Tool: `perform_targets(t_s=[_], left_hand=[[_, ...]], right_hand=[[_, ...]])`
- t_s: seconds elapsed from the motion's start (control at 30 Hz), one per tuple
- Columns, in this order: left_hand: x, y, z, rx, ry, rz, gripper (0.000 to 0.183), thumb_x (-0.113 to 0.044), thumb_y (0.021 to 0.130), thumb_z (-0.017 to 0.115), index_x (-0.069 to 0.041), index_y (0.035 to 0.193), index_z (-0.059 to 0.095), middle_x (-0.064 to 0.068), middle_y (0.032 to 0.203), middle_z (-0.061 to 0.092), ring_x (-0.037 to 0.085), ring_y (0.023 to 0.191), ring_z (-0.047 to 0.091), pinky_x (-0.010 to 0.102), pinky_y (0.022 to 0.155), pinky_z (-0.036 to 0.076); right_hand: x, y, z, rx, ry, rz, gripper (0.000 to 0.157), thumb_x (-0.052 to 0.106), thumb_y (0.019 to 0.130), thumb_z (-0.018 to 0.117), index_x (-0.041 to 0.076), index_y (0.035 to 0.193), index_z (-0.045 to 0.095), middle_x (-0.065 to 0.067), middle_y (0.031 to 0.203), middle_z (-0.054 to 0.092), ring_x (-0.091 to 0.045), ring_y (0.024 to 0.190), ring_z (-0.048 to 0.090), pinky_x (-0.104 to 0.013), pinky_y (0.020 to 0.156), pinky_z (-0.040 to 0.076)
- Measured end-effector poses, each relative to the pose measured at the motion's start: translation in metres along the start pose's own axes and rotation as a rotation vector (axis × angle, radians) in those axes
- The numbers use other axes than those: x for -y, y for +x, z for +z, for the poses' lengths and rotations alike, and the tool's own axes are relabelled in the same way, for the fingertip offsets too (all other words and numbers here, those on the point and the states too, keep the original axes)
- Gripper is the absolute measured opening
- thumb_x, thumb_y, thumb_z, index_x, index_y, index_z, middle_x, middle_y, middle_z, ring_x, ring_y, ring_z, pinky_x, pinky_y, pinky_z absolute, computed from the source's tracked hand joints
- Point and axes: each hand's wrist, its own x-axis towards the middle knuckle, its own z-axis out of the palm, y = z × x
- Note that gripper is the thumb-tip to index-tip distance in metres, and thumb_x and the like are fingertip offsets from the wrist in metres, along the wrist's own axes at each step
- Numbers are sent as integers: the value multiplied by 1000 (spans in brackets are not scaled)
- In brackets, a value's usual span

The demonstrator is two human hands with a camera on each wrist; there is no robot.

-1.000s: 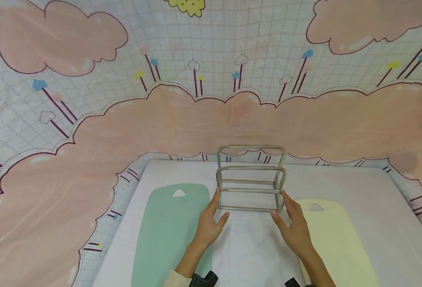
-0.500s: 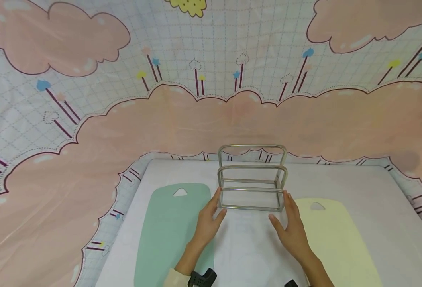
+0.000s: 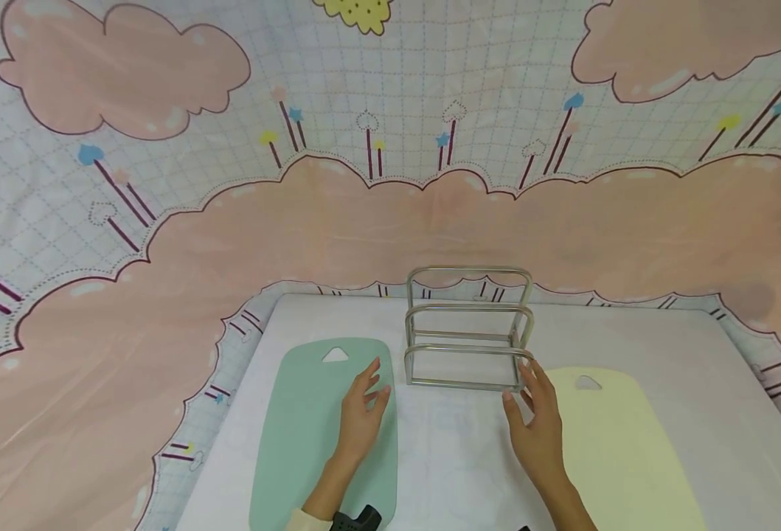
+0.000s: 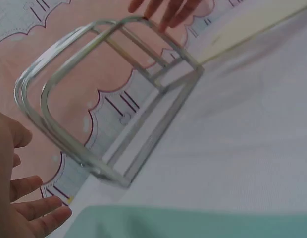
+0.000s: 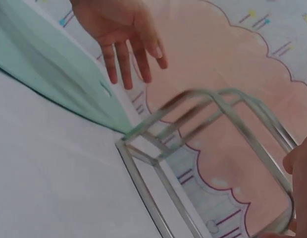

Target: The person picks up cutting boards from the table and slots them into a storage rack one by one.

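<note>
A metal wire rack [image 3: 470,348] with upright loops stands near the back middle of the white table. My left hand [image 3: 361,413] is to the left of the rack and apart from it, over the green cutting board [image 3: 310,428], its fingers relaxed and holding nothing. At the rack's front right corner is my right hand [image 3: 537,424], fingertips right at the frame and thumb spread apart. In the right wrist view the right hand [image 5: 303,186] shows only partly at the edge, close beside the rack's loop [image 5: 257,144].
A pale yellow cutting board [image 3: 622,442] lies flat to the right, partly under the right forearm. Both boards have a hanging hole at the far end. A patterned cloth [image 3: 390,228] with clouds hangs behind the white table [image 3: 450,457].
My left hand has left the rack's side and moved left and toward me, over the green board. The right hand stays by the rack, its fingers slightly more bent. The rack stays in place.
</note>
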Motion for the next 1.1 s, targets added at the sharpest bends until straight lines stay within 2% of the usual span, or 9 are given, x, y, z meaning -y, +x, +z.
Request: perform_targets(t_s=[0.13, 0.27, 0.4, 0.57, 0.67, 0.8, 0.97, 1.1], left_hand=[[12, -7, -19, -39, 7, -18, 49, -4, 94, 60, -4, 141, 46, 16, 136, 51, 42, 118, 52, 49, 88, 48], [18, -13, -38, -81, 44, -62, 48, -4, 94, 60, -6, 141, 46, 14, 135, 52, 39, 119, 52, 48, 89, 48], [20, -17, -55, -135, 84, -100, 47, -3, 94, 59, -5, 140, 47, 14, 134, 54, 35, 119, 52, 46, 90, 47], [19, -23, -66, -172, 117, -116, 46, -1, 93, 59, -3, 138, 48, 19, 131, 55, 36, 117, 54, 46, 90, 48], [21, -26, -69, -183, 131, -104, 46, 1, 93, 60, -1, 137, 49, 20, 129, 56, 37, 114, 56, 44, 88, 49], [28, -26, -77, -187, 150, -102, 45, 0, 93, 60, -1, 137, 50, 21, 128, 56, 36, 114, 56, 32, 87, 50], [34, -24, -92, -195, 168, -134, 46, -2, 93, 60, -2, 138, 49, 21, 130, 55, 35, 116, 55, 12, 86, 43], [35, -24, -104, -208, 191, -151, 46, -2, 94, 60, 0, 138, 48, 21, 130, 55, 37, 117, 53, 8, 85, 40]], right_hand=[[6, -6, 13, 35, 34, -18, 50, -1, 91, 61, -1, 139, 45, -20, 146, 34, -38, 127, 41, -15, 98, 35], [12, -12, 27, 88, 67, -40, 49, 1, 92, 61, 2, 138, 46, -17, 140, 44, -35, 122, 47, -32, 96, 43], [21, -18, 40, 177, 138, 5, 46, 8, 95, 60, 3, 138, 46, -16, 135, 49, -35, 121, 50, -44, 94, 45], [31, -26, 54, 304, 296, 170, 46, 17, 98, 57, 2, 139, 44, -15, 139, 47, -35, 124, 48, -40, 97, 44], [34, -29, 62, 357, 336, 236, 45, 20, 98, 56, 5, 139, 46, -11, 140, 48, -35, 124, 47, -35, 98, 43], [39, -32, 71, 400, 352, 257, 44, 22, 98, 56, 6, 138, 47, -15, 139, 48, -36, 124, 47, -35, 98, 44], [42, -34, 82, 463, 378, 278, 46, 19, 99, 55, 2, 140, 43, -21, 140, 45, -38, 126, 45, -34, 98, 44], [42, -34, 91, 487, 382, 296, 48, 20, 99, 55, 1, 141, 42, -22, 140, 45, -38, 126, 45, -37, 97, 44]])
